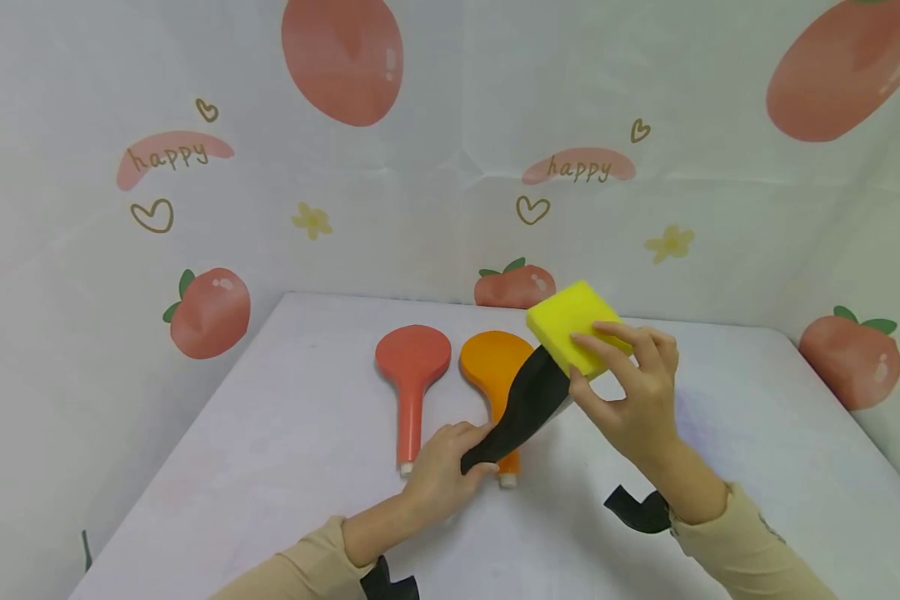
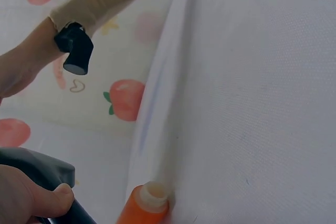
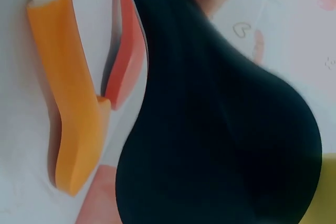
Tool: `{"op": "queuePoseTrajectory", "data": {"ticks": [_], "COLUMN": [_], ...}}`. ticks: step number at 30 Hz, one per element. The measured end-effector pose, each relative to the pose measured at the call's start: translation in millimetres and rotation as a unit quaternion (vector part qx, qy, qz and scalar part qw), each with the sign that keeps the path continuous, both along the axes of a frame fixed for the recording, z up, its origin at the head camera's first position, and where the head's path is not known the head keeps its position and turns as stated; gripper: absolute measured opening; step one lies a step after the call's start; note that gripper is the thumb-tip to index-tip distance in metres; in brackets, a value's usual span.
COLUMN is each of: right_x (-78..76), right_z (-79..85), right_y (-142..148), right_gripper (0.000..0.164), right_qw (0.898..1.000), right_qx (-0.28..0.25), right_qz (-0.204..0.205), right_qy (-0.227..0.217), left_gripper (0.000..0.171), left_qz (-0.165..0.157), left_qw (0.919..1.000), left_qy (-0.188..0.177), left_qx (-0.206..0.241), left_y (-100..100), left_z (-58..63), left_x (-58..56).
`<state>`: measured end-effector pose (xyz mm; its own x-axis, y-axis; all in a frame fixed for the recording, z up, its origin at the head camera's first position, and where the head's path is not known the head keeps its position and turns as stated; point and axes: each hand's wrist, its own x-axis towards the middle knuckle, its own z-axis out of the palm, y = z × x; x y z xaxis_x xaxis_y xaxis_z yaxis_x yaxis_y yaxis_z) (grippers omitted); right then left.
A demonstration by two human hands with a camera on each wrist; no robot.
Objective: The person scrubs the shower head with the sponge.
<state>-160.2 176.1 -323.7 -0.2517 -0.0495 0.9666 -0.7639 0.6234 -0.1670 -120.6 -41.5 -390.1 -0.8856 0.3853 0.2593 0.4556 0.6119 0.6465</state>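
My left hand (image 1: 444,468) grips the handle end of a black shower head (image 1: 528,398), held tilted above the table with its broad end up to the right. A yellow sponge (image 1: 570,321) is pinched between the thumb and fingers of my right hand (image 1: 641,396) and lies against that broad end. In the right wrist view the black shower head (image 3: 215,103) fills the middle, and a strip of the sponge (image 3: 323,192) shows past its edge. The left wrist view has my left thumb (image 2: 62,198) over the dark handle.
Behind the black one, an orange shower head (image 1: 487,358) lies on the white table (image 1: 270,467), partly covered in the head view. Left of it lies a red shower head (image 1: 412,354). Black straps (image 1: 637,510) show at both wrists. A fruit-printed cloth (image 1: 420,192) stands behind.
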Motion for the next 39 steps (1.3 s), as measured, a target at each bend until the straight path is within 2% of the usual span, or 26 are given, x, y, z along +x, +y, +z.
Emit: {"op": "queuePoseTrajectory", "data": {"ticks": [4,7,9,13,15,18,22,30,35,39], "right_x": [5.0,9.2,11.0,10.8,10.5,10.6,10.3,5.1,6.4,9.7], "right_z": [-3.4,-8.8,-14.7,-29.7,-35.5,-40.3,-37.5,-28.4,-37.5,-44.7], "right_y": [-8,-16,-20,-26,-28,-29,-30,-28,-31,-32], "right_gripper": [0.033,0.029,0.026,0.022,0.021,0.021,0.021,0.021,0.022,0.025], "right_qw": [0.998,0.993,0.986,0.966,0.958,0.951,0.952,0.97,0.966,0.96], "right_qx": [0.05,0.105,0.147,0.222,0.245,0.264,0.263,0.212,0.233,0.255], "right_qz": [0.01,0.012,0.008,-0.008,-0.012,-0.01,-0.009,-0.008,-0.016,-0.011], "right_qy": [0.024,0.052,0.076,0.131,0.151,0.161,0.158,0.115,0.108,0.11], "left_gripper": [0.044,0.043,0.042,0.042,0.042,0.04,0.041,0.041,0.043,0.042], "left_qz": [0.0,-0.003,-0.006,-0.005,-0.006,-0.009,-0.015,-0.022,-0.04,-0.054], "left_qw": [1.0,1.0,0.9999,0.9995,0.9993,0.9992,0.9993,0.9982,0.996,0.9949], "left_qy": [0.001,0.006,0.011,0.025,0.033,0.031,0.003,-0.027,-0.043,-0.019], "left_qx": [0.001,0.005,0.01,0.018,0.019,0.024,0.033,0.049,0.068,0.083], "left_y": [1,2,2,3,3,3,3,4,3,2], "left_z": [-1.3,-3.0,-3.8,-6.1,-7.8,-10.4,-10.4,-7.6,-11.7,-16.3], "left_x": [-0.7,-1.6,-1.7,-1.4,-1.5,-1.6,-1.7,-2.4,-3.3,-4.3]}}
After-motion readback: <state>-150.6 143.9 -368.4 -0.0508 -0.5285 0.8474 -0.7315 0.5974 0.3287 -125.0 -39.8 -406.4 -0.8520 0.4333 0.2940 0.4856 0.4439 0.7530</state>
